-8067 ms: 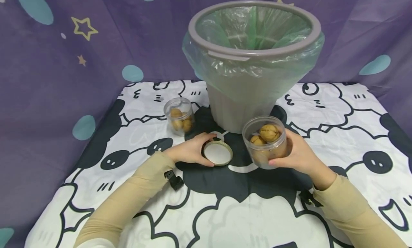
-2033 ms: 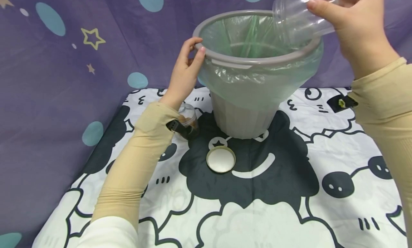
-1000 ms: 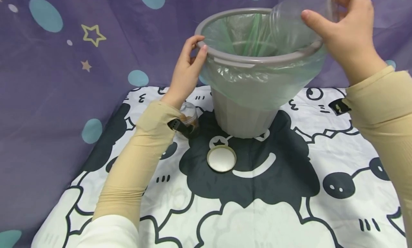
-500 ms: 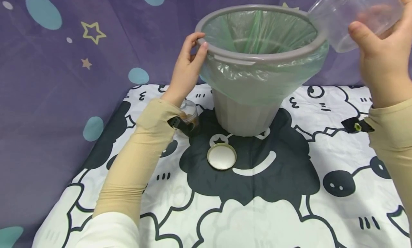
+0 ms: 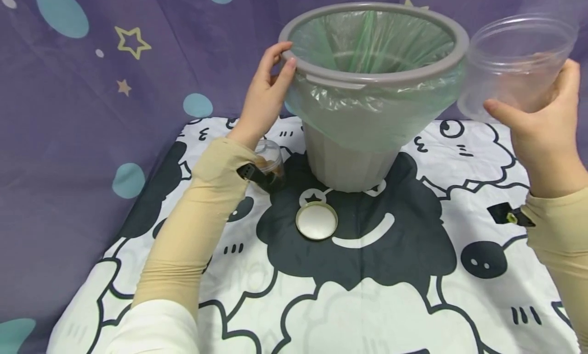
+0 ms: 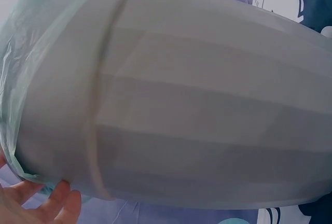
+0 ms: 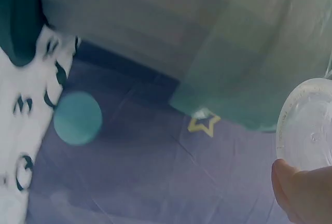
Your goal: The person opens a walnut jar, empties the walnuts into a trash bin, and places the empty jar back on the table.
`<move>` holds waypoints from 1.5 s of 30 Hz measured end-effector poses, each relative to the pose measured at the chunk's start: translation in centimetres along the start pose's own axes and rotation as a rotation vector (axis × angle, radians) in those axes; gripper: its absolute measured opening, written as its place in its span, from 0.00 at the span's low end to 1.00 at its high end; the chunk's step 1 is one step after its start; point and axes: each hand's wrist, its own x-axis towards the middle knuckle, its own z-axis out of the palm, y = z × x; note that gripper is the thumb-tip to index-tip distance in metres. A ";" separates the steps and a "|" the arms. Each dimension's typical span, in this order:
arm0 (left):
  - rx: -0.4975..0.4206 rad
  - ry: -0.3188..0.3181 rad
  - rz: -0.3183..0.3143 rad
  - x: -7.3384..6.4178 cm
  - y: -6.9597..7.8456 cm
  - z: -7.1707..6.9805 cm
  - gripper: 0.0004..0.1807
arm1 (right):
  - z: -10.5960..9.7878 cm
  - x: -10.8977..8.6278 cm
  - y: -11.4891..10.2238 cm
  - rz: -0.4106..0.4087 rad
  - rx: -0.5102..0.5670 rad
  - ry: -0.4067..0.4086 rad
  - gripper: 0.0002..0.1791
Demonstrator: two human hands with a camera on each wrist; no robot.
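Observation:
In the head view my left hand point(image 5: 266, 93) grips the left rim of a grey trash can point(image 5: 351, 165), thumb and fingers at its edge. A pale green bag point(image 5: 367, 119) lines the can and folds over the rim. To the can's right, my right hand point(image 5: 548, 126) holds a clear plastic jar point(image 5: 514, 78) mouth up and slightly tilted, with no walnuts visible inside. The right wrist view shows the jar's base point(image 7: 308, 125) beside my thumb point(image 7: 285, 182). In the left wrist view, my fingertips point(image 6: 59, 195) lie by the bag's edge.
A round lid point(image 5: 317, 221), white inside, lies on the cartoon-print cloth point(image 5: 358, 313) in front of the can. Behind my left wrist stands a second clear jar point(image 5: 271, 152) of walnuts, partly hidden. A purple curtain point(image 5: 151, 78) hangs at the back.
The walnuts seen earlier in my right hand's jar are gone from it. That jar, tipped over the can before, has turned upright and moved right. My left hand went from lid to rim.

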 end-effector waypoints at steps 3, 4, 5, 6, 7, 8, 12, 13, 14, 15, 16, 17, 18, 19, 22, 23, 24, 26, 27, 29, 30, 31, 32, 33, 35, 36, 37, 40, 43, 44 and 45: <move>-0.006 -0.008 0.001 0.0 -0.1 0.0 0.23 | -0.9 -1.4 0.7 0.057 0.153 -0.041 0.37; -0.005 -0.013 0.000 0.0 -0.1 0.0 0.23 | -1.4 -1.9 0.9 0.079 0.162 -0.054 0.36; -0.005 -0.018 0.001 0.0 -0.1 -0.1 0.23 | -1.9 -2.4 1.1 0.102 0.165 -0.080 0.36; -0.005 -0.023 0.001 0.0 -0.1 -0.1 0.24 | -2.4 -2.9 1.4 0.128 0.163 -0.103 0.36; -0.005 -0.028 0.004 -0.1 -0.2 -0.2 0.24 | -3.0 -3.4 1.6 0.157 0.149 -0.132 0.36; -0.005 -0.031 0.005 -0.1 -0.2 -0.2 0.25 | -3.4 -3.9 1.9 0.184 0.131 -0.151 0.36; -0.004 -0.029 0.019 -0.3 -0.3 -0.4 0.26 | -5.0 -5.3 2.9 0.286 0.050 -0.241 0.34; 0.001 -0.027 0.018 -0.3 -0.3 -0.4 0.26 | -5.3 -5.5 3.2 0.306 0.030 -0.261 0.34; 0.000 -0.023 0.018 -0.4 -0.4 -0.4 0.26 | -5.6 -5.7 3.4 0.322 0.005 -0.280 0.33; 0.001 -0.020 0.018 -0.4 -0.4 -0.4 0.26 | -5.9 -5.9 3.6 0.335 -0.020 -0.299 0.33; -0.001 -0.020 0.013 -0.5 -0.4 -0.4 0.26 | -6.2 -6.1 3.8 0.351 -0.044 -0.325 0.33; -0.001 -0.019 0.011 -0.6 -0.4 -0.4 0.27 | -6.5 -6.3 3.9 0.369 -0.069 -0.350 0.33; 0.001 -0.017 0.011 -0.7 -0.4 -0.4 0.27 | -6.8 -6.5 4.0 0.391 -0.098 -0.378 0.33; -0.003 -0.015 0.013 -0.8 -0.4 -0.4 0.27 | -7.1 -6.7 4.1 0.417 -0.140 -0.405 0.34; -0.013 -0.009 0.016 -1.1 -0.6 -0.4 0.27 | -7.8 -7.3 4.3 0.495 -0.281 -0.490 0.34; -0.012 -0.008 0.015 -1.2 -0.6 -0.4 0.28 | -8.0 -7.4 4.4 0.515 -0.357 -0.514 0.34; -0.008 -0.006 0.011 -1.3 -0.7 -0.4 0.28 | -8.1 -7.6 4.4 0.533 -0.439 -0.538 0.35; 0.000 -0.003 0.005 -1.5 -0.8 -0.5 0.28 | -8.3 -7.8 4.5 0.557 -0.617 -0.582 0.36; 0.001 -0.004 -0.003 -1.6 -0.8 -0.5 0.28 | -8.5 -7.9 4.6 0.567 -0.704 -0.603 0.37; -0.006 -0.006 -0.005 -1.7 -0.8 -0.5 0.29 | -8.7 -8.0 4.7 0.595 -0.866 -0.629 0.39; -0.010 -0.006 -0.007 -1.7 -0.8 -0.5 0.29 | -8.9 -8.1 4.7 0.618 -0.921 -0.639 0.40; -0.019 -0.007 -0.006 -1.8 -0.8 -0.5 0.29 | -9.1 -8.1 4.7 0.639 -0.964 -0.644 0.42; -0.026 -0.008 -0.007 -1.8 -0.8 -0.5 0.29 | -9.4 -8.0 4.8 0.661 -0.993 -0.649 0.43; -0.034 -0.009 -0.011 -1.8 -0.8 -0.5 0.29 | -9.6 -8.0 4.9 0.686 -1.007 -0.651 0.44; -0.033 -0.009 -0.018 -1.9 -0.7 -0.4 0.29 | -10.2 -7.9 5.1 0.717 -1.017 -0.657 0.45; -0.028 -0.009 -0.020 -1.9 -0.7 -0.4 0.29 | -10.6 -7.9 5.2 0.729 -1.010 -0.651 0.45; -0.025 -0.008 -0.022 -1.9 -0.7 -0.4 0.29 | -10.9 -7.8 5.3 0.732 -1.002 -0.643 0.45; -0.015 -0.012 -0.031 -2.0 -0.7 -0.4 0.30 | -12.0 -7.4 5.8 0.727 -0.962 -0.597 0.44; -0.014 -0.014 -0.032 -2.0 -0.7 -0.5 0.30 | -12.7 -6.6 6.3 0.716 -0.949 -0.520 0.43; -0.017 -0.013 -0.031 -2.1 -0.7 -0.5 0.30 | -12.8 -6.3 6.5 0.713 -0.953 -0.498 0.43; -0.021 -0.012 -0.032 -2.1 -0.7 -0.5 0.30 | -12.9 -6.0 6.8 0.711 -0.963 -0.474 0.43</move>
